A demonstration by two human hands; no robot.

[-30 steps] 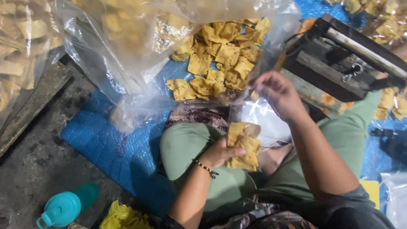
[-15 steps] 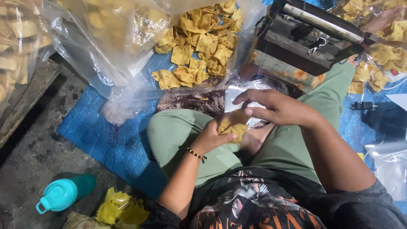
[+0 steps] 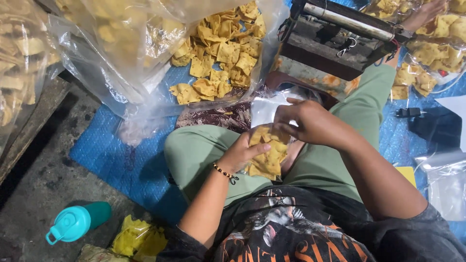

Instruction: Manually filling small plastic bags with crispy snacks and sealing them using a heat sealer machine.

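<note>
yellow crackers (image 3: 268,157) fill a small clear bag (image 3: 266,110) held over the lap: the left hand (image 3: 241,154) is clamped on the stack from below, the right hand (image 3: 310,122) pinches the bag's mouth. filling looks well along, judging by the full stack; the bag is not yet closed, and a big heap (image 3: 221,53) in the open sack is left. compared with half a second ago, the hands sit a little further apart and more of the stack shows.

Two hands work at centre frame: left hand (image 3: 241,154), right hand (image 3: 310,123). One teal bottle (image 3: 77,221) lies lower left; one black sealing machine (image 3: 340,36) sits upper right.
</note>
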